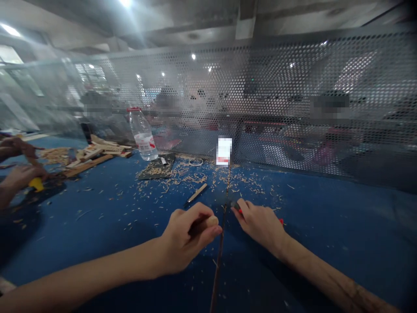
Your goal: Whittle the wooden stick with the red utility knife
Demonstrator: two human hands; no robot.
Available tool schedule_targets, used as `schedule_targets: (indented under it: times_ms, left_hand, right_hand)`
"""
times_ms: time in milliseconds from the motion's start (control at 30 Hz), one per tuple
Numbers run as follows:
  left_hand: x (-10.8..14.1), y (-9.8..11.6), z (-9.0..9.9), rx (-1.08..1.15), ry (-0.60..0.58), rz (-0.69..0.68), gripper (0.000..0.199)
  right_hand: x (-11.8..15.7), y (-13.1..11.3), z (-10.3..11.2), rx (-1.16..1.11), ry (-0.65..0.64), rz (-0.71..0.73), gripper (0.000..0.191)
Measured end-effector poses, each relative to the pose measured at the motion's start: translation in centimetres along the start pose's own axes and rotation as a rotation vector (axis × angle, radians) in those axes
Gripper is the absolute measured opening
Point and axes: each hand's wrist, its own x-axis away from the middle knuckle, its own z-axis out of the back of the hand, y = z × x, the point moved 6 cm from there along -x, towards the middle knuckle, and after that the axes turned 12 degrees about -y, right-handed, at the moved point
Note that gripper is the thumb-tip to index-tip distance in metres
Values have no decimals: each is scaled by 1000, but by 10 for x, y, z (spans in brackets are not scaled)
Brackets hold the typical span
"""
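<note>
Grip: left hand (185,239) clenched around a pale wooden piece (212,221); right hand (260,224) pinching a red-handled tool (281,221).
Wood: lower centre of frame, its end poking from the left fist, near the tool's tip.
Around: wood shavings (195,182) strewn over a blue work table (97,256); plastic water bottle (142,134) upper centre; co-worker's hands (19,176) at far left, beside a yellow object (36,184).

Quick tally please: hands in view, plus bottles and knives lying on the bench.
Person's hands: 2
Co-worker's hands: 2
Bottles: 1
Knives: 1
Total: 6
</note>
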Motion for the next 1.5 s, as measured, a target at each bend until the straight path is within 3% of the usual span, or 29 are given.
schedule_targets:
  times_ms: [67,167,267,433,567,700,1033,1167,1333,1500]
  left_hand:
    - [-1,-3,0,7,40,25,3]
    - [-1,-8,-1,58,87,60,14]
    - [2,-19,-4,138,91,141,11]
    - [8,-36,-8,264,147,304,24]
    - [5,-34,-13,349,174,239,27]
    - [2,-26,-14,278,170,133,23]
    - [4,-35,-18,358,179,234,26]
    - [4,-35,-18,332,152,197,29]
    - [10,-44,-18,416,55,324,25]
    - [13,-45,-16,454,-4,365,28]
  right_hand:
    - [-5,3,-12,24,-20,1,15]
    - [-7,6,-21,28,-22,9,17]
    - [-8,7,-22,12,-11,24,16]
    - [-7,6,-21,0,16,20,16]
    - [-7,6,-21,6,15,19,16]
    - [-7,6,-21,10,15,22,17]
    - [-5,4,-16,21,1,15,16]
    - [-5,4,-17,25,-3,11,16]
    - [-5,4,-15,27,-32,4,16]
    - [-5,6,-16,18,-51,0,17]
